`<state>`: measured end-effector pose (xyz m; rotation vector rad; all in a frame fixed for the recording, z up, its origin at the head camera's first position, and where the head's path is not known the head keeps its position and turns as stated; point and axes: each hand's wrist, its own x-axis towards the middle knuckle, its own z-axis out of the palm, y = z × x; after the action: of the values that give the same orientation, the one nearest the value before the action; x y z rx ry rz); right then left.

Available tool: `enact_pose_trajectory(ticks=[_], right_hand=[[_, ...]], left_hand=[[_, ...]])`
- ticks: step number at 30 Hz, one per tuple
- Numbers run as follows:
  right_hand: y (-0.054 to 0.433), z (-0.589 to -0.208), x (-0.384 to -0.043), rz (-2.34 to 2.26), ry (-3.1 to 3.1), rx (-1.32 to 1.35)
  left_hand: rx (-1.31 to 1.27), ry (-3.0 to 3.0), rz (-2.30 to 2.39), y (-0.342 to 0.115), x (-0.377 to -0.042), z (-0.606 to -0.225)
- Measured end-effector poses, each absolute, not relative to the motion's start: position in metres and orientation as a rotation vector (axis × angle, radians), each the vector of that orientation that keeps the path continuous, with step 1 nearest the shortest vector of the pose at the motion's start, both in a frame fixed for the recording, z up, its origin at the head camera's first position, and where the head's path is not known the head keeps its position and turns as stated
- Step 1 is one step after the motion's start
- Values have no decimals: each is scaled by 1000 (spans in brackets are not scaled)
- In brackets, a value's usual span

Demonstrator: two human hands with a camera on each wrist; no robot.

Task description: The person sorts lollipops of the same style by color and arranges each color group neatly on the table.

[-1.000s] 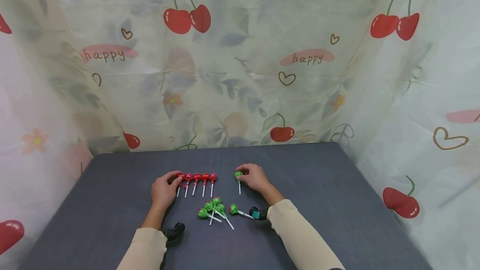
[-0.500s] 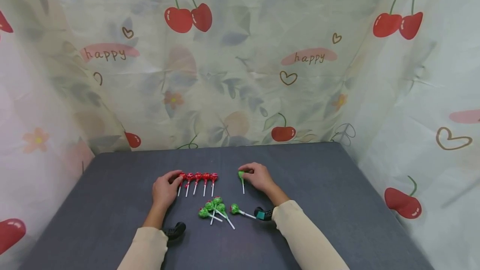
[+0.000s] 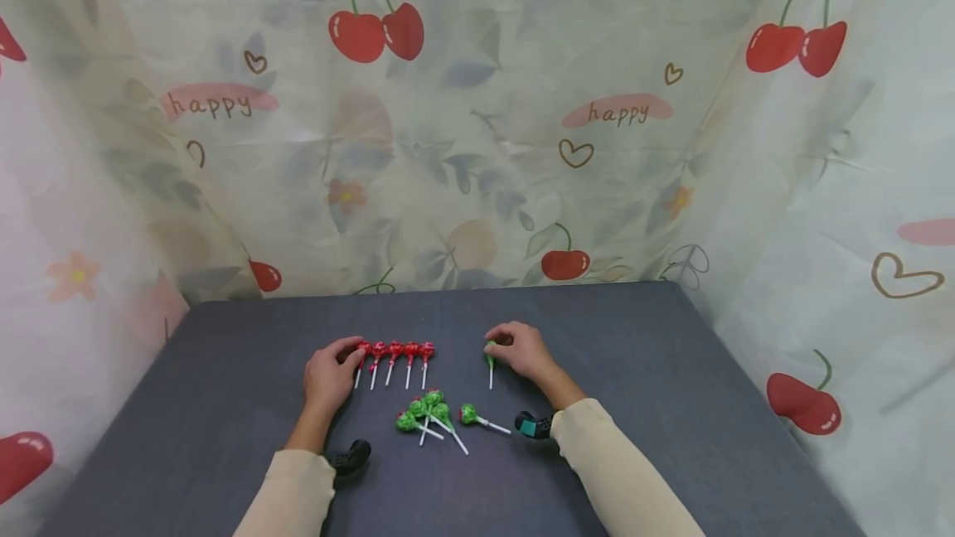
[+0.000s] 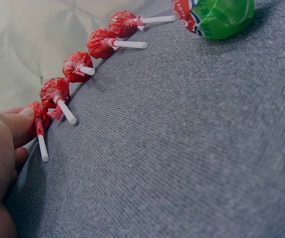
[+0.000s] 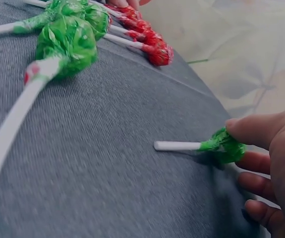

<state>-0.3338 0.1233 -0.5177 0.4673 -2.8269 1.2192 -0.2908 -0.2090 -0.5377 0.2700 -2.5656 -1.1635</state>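
Note:
At the left end of a row of red lollipops [image 3: 394,349], my left hand [image 3: 326,379] pinches the outermost red lollipop [image 4: 39,118] by its wrapped head, thumb on top. Its white stick points toward me. Farther right, my right hand [image 3: 528,356] holds a green lollipop [image 5: 224,146] between thumb and fingers by the head, with the stick pointing toward me. The fingers partly cover that head. Nearer to me, between the arms, several green lollipops [image 3: 419,409] lie in a pile with crossed sticks. A single green lollipop [image 3: 468,414] lies right of the pile.
A dark grey cloth covers the table [image 3: 246,404]. Behind and at both sides hangs a pale curtain [image 3: 462,147] printed with cherries and leaves. Black wrist devices [image 3: 349,458] sit at both cuffs, the right one close to the single green lollipop's stick.
My right hand has moved a little to the right, taking the green lollipop with it, away from the red row. The left hand stays on the end red lollipop.

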Motion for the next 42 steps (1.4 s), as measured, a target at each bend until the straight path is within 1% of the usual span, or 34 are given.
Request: enact_pose_trajectory(ticks=[8,25,42], right_hand=[[129,-515,-333,1167,-2885,535],[102,-520,-335,1376,-2812,467],[105,-521,-335,1426,-2791,454]], left_hand=[[255,-2566,-1146,-209,-291,-537],[254,-2561,-1152,-210,-291,-539],[253,-2563,-1152,-209,-291,-538]])
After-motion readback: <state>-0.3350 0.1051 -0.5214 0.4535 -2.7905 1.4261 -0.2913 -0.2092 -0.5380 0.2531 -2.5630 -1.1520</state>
